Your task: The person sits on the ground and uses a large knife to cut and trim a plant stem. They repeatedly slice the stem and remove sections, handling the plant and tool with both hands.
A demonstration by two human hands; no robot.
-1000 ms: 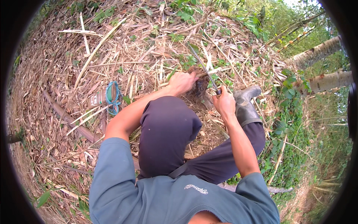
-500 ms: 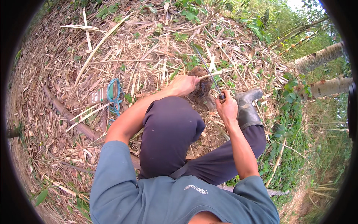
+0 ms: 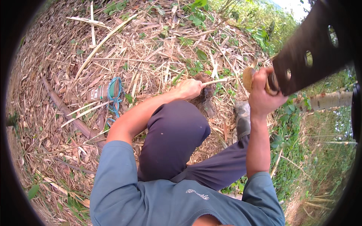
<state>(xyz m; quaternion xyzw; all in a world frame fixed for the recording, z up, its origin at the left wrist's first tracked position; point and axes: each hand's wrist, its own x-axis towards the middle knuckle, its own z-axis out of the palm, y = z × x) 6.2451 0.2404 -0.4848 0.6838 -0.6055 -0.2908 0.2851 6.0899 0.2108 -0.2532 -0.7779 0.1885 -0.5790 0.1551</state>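
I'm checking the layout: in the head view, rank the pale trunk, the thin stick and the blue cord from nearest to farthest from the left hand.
1. Thin stick: held in the left hand.
2. Blue cord: to its left.
3. Pale trunk: at the far right.

It is bright daylight with soft shadows. The sky (image 3: pixel 296 10) glows white, top right. The big blade (image 3: pixel 316 42) looks dark and a bit blurry. Black rings the round view.
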